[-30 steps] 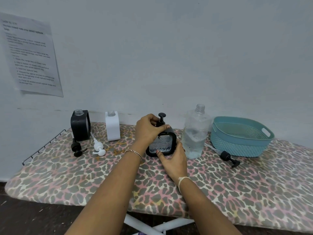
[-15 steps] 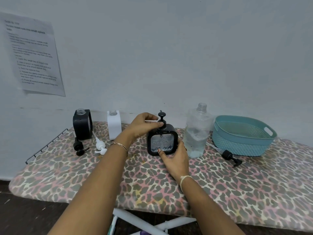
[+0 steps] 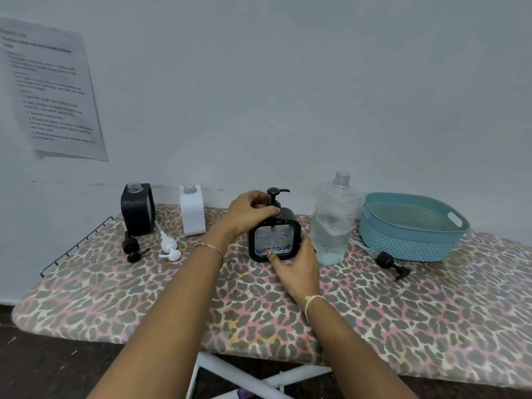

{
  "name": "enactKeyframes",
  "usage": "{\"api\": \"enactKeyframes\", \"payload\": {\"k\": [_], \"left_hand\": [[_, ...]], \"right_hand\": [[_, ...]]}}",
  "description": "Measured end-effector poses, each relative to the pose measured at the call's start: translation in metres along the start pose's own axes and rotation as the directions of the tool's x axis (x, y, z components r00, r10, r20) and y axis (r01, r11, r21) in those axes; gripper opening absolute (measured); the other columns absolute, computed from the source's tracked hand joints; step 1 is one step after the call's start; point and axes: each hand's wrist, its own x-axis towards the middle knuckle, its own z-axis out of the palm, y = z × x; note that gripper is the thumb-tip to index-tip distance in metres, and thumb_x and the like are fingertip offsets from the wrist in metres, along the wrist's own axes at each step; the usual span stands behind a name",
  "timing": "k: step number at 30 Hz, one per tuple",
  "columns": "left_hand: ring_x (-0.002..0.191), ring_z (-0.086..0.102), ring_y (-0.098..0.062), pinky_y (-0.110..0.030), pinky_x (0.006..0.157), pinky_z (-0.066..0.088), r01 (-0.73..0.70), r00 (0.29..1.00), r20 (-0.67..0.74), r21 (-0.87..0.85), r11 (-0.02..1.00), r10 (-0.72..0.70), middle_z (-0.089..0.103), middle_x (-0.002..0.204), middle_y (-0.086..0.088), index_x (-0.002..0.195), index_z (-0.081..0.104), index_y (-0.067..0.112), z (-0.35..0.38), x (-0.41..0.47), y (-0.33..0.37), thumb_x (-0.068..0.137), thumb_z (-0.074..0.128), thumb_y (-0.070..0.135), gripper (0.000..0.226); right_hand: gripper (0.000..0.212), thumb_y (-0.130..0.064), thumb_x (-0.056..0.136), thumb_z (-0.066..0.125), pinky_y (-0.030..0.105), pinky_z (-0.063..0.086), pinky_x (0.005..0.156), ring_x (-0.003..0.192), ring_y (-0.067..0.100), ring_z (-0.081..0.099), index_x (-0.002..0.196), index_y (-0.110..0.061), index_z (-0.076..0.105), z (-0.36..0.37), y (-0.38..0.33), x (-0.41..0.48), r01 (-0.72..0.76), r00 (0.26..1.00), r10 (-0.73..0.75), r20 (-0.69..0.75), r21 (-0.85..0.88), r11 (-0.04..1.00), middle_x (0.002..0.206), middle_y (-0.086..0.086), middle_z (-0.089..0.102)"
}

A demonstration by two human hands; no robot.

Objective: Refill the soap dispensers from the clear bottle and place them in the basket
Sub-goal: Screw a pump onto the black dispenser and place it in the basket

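Note:
A black-framed soap dispenser [image 3: 275, 240] with a clear window stands upright at the board's middle, its black pump [image 3: 274, 197] on top. My left hand [image 3: 250, 213] grips the pump's collar. My right hand [image 3: 296, 262] holds the dispenser's lower right side. To its right stands the clear bottle [image 3: 334, 226], uncapped and partly filled. A teal basket [image 3: 411, 227] sits further right with nothing visible in it. Two open dispensers stand at the back left, one black [image 3: 137, 210] and one white [image 3: 192, 210].
Loose pumps lie on the leopard-print ironing board [image 3: 288, 306]: a black pump [image 3: 132, 249] and a white pump [image 3: 169, 247] at the left, another black pump [image 3: 387, 262] in front of the basket. A printed sheet [image 3: 49, 90] hangs on the wall.
My left hand has shifted around the pump's collar, and the pump's spout now points right. The dispenser stands more upright than a second ago. My right hand stays on its side.

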Motion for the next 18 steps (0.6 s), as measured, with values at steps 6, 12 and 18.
{"api": "enactKeyframes", "payload": {"k": [6,12,18], "left_hand": [[0.079,0.061,-0.01,-0.024,0.068,0.048,-0.031,0.97,-0.233,0.143,0.989,0.064,0.063,0.085,0.004,0.091,0.06,0.012,0.013,0.001,0.006,0.064,0.084,0.047,0.05],[0.083,0.067,-0.014,-0.026,0.075,0.055,-0.037,0.981,-0.19,-0.023,0.999,0.032,0.07,0.085,0.001,0.09,0.069,0.015,0.011,0.0,0.0,0.066,0.086,0.032,0.034],[0.088,0.066,-0.013,-0.025,0.075,0.051,-0.042,0.988,-0.145,0.018,0.999,0.044,0.067,0.094,0.004,0.098,0.065,0.023,0.009,-0.003,0.002,0.069,0.082,0.041,0.038]], "right_hand": [[0.064,-0.039,0.073,0.079,0.024,0.043,0.091,0.109,0.011,0.053,0.124,-0.022,0.043,0.0,-0.001,-0.001,0.004,1.0,-0.004,0.0,0.013,1.0,0.116,-0.005,0.055],[0.064,-0.038,0.074,0.078,0.023,0.042,0.092,0.11,0.012,0.053,0.125,-0.021,0.043,-0.002,-0.001,0.0,0.001,1.0,-0.001,0.006,0.021,1.0,0.115,-0.006,0.054],[0.069,-0.041,0.074,0.078,0.031,0.044,0.099,0.115,0.013,0.052,0.129,-0.022,0.041,0.0,-0.001,0.0,0.002,1.0,-0.002,0.009,0.008,1.0,0.122,-0.004,0.054]]}}
